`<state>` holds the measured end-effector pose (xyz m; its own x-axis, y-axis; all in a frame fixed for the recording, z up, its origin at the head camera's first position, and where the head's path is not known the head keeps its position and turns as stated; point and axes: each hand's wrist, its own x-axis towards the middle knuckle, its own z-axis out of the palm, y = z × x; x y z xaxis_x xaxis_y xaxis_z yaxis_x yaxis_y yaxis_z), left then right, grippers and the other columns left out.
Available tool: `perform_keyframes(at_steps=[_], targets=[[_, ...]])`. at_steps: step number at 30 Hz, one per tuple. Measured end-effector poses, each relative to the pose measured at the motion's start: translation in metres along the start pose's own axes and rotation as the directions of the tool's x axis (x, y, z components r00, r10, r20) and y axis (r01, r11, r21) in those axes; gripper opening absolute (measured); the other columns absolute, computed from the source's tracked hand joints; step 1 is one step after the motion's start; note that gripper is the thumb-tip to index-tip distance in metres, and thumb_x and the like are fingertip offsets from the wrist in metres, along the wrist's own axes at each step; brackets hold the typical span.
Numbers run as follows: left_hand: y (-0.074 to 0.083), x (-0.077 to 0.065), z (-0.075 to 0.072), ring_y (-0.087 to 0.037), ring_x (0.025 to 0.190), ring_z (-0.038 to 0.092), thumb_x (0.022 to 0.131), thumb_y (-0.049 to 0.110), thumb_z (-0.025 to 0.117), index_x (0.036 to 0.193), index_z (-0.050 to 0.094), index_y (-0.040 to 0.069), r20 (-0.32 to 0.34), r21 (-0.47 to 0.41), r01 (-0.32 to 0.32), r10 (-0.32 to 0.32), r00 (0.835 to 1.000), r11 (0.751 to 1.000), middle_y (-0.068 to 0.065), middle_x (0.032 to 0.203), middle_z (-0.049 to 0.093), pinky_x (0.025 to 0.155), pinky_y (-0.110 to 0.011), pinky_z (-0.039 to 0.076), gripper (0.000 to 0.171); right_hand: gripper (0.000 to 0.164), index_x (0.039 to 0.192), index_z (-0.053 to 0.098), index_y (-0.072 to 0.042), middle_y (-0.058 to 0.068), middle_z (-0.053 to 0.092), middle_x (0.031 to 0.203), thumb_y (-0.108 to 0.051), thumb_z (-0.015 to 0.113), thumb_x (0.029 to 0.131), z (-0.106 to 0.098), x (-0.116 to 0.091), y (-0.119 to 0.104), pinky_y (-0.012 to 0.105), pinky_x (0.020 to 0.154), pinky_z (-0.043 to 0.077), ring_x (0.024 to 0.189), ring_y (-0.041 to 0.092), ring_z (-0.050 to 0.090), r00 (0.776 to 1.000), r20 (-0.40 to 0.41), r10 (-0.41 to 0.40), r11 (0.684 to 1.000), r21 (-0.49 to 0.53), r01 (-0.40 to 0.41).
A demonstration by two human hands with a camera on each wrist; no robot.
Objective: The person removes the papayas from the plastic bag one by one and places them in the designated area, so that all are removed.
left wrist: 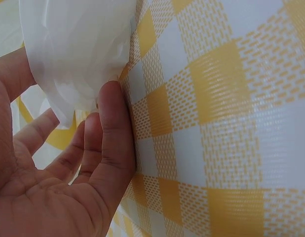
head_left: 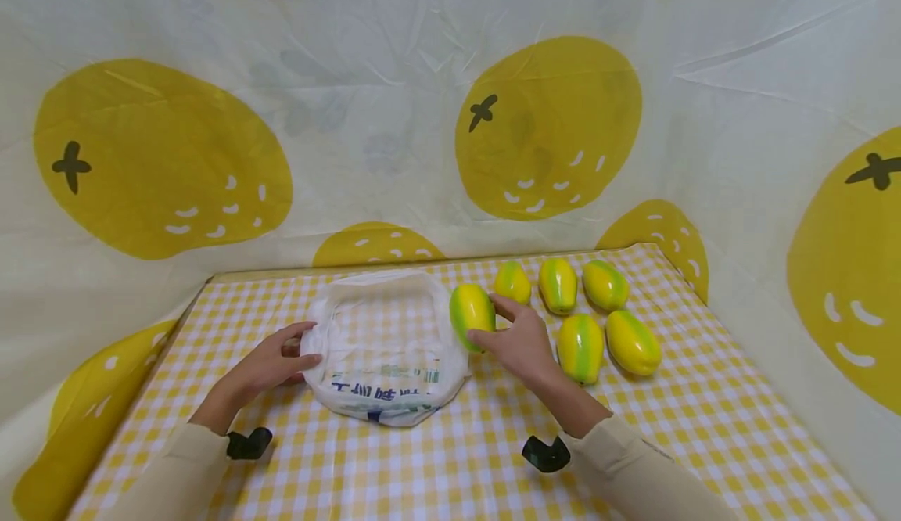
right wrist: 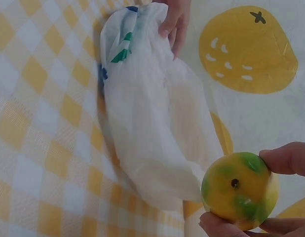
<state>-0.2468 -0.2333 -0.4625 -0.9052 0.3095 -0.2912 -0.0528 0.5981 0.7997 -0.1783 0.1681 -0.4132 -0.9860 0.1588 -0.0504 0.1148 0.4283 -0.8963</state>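
A white plastic bag (head_left: 454,364) with printed lettering lies with its mouth spread wide on the table. My left hand (head_left: 267,363) holds the bag's left rim, and in the left wrist view the thin plastic (left wrist: 78,54) hangs among the fingers. Just above the bag's right rim, a yellow-green papaya (head_left: 472,314) is gripped by my right hand (head_left: 522,343) between thumb and fingers. The right wrist view shows the stem end of this papaya (right wrist: 239,190) facing the camera, beside the bag (right wrist: 142,113).
Several more papayas stand to the right, among them one behind my right hand (head_left: 512,281) and a front one (head_left: 580,349). A yellow checked cloth (head_left: 486,458) covers the table. Behind it hangs a white curtain (head_left: 380,138) printed with large yellow fruit.
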Motion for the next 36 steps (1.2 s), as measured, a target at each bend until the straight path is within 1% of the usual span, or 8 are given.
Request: perform_keyframes(at_steps=[3, 5, 8, 12, 15, 23, 29, 36], targets=[[-0.001, 0.0, 0.0, -0.038, 0.13, 0.059, 0.099, 0.032, 0.073, 0.164, 0.028, 0.005, 0.002, -0.002, 0.002, -0.002, 1.0, 1.0, -0.032, 0.155, 0.045, 0.088, -0.034, 0.06, 0.083, 0.079, 0.154, 0.05, -0.007, 0.018, 0.055, 0.155, -0.026, 0.084, 0.086, -0.004, -0.001, 0.005, 0.04, 0.093, 0.06, 0.11, 0.028, 0.071, 1.0, -0.007, 0.005, 1.0, -0.012, -0.005], [-0.002, 0.0, 0.0, -0.037, 0.13, 0.059, 0.099, 0.032, 0.073, 0.164, 0.028, 0.006, 0.004, -0.004, 0.004, -0.004, 1.0, 1.0, -0.032, 0.154, 0.046, 0.088, -0.034, 0.06, 0.082, 0.079, 0.154, 0.05, -0.007, 0.018, 0.055, 0.155, -0.027, 0.084, 0.086, -0.007, -0.002, 0.009, 0.04, 0.092, 0.06, 0.107, 0.028, 0.071, 1.0, -0.018, 0.01, 1.0, -0.027, -0.01], [-0.002, 0.001, -0.001, -0.037, 0.13, 0.059, 0.099, 0.033, 0.073, 0.164, 0.029, 0.007, 0.006, -0.006, 0.006, -0.006, 1.0, 1.0, -0.031, 0.154, 0.046, 0.089, -0.034, 0.06, 0.083, 0.08, 0.155, 0.049, -0.005, 0.02, 0.054, 0.155, -0.028, 0.083, 0.086, -0.012, -0.003, 0.013, 0.046, 0.099, 0.058, 0.121, 0.034, 0.067, 1.0, -0.026, 0.017, 0.998, -0.053, -0.018], [-0.003, 0.001, -0.001, -0.037, 0.13, 0.059, 0.098, 0.034, 0.074, 0.164, 0.029, 0.007, 0.009, -0.013, 0.005, -0.005, 1.0, 1.0, -0.031, 0.154, 0.046, 0.088, -0.034, 0.06, 0.084, 0.08, 0.156, 0.047, -0.005, 0.021, 0.053, 0.156, -0.029, 0.082, 0.088, -0.017, -0.005, 0.018, 0.054, 0.111, 0.05, 0.143, 0.039, 0.052, 0.999, -0.024, 0.028, 0.997, -0.078, -0.03], [-0.003, 0.001, -0.001, -0.035, 0.128, 0.06, 0.099, 0.033, 0.074, 0.164, 0.029, 0.007, 0.015, -0.024, 0.004, -0.004, 1.0, 1.0, -0.031, 0.153, 0.047, 0.088, -0.034, 0.06, 0.084, 0.08, 0.155, 0.048, -0.005, 0.022, 0.054, 0.155, -0.028, 0.082, 0.087, -0.019, -0.005, 0.022, 0.056, 0.114, 0.048, 0.147, 0.039, 0.048, 0.999, -0.029, 0.031, 0.995, -0.089, -0.033], [-0.001, 0.0, -0.001, -0.034, 0.126, 0.061, 0.099, 0.032, 0.073, 0.164, 0.028, 0.007, 0.012, -0.022, 0.002, -0.002, 1.0, 1.0, -0.031, 0.152, 0.048, 0.088, -0.033, 0.06, 0.083, 0.079, 0.155, 0.048, -0.005, 0.021, 0.053, 0.156, -0.027, 0.082, 0.087, -0.024, -0.007, 0.028, 0.057, 0.116, 0.045, 0.148, 0.039, 0.046, 0.998, -0.047, 0.041, 0.993, -0.112, -0.046], [-0.001, 0.0, -0.001, -0.034, 0.126, 0.061, 0.099, 0.03, 0.073, 0.164, 0.028, 0.006, 0.01, -0.027, -0.002, 0.002, 1.0, 1.0, -0.031, 0.152, 0.048, 0.087, -0.032, 0.06, 0.082, 0.078, 0.154, 0.048, -0.002, 0.023, 0.053, 0.155, -0.026, 0.081, 0.088, -0.028, -0.012, 0.03, 0.06, 0.117, 0.043, 0.149, 0.041, 0.044, 0.999, -0.046, 0.025, 0.994, -0.109, -0.03], [-0.003, 0.0, 0.0, -0.034, 0.126, 0.061, 0.099, 0.031, 0.073, 0.164, 0.028, 0.005, 0.011, -0.031, -0.004, 0.004, 1.0, 1.0, -0.031, 0.154, 0.045, 0.085, -0.032, 0.06, 0.083, 0.077, 0.153, 0.05, -0.002, 0.022, 0.053, 0.155, -0.028, 0.082, 0.087, -0.03, -0.016, 0.031, 0.06, 0.117, 0.043, 0.149, 0.041, 0.045, 0.997, -0.053, 0.048, 0.992, -0.116, -0.053]])
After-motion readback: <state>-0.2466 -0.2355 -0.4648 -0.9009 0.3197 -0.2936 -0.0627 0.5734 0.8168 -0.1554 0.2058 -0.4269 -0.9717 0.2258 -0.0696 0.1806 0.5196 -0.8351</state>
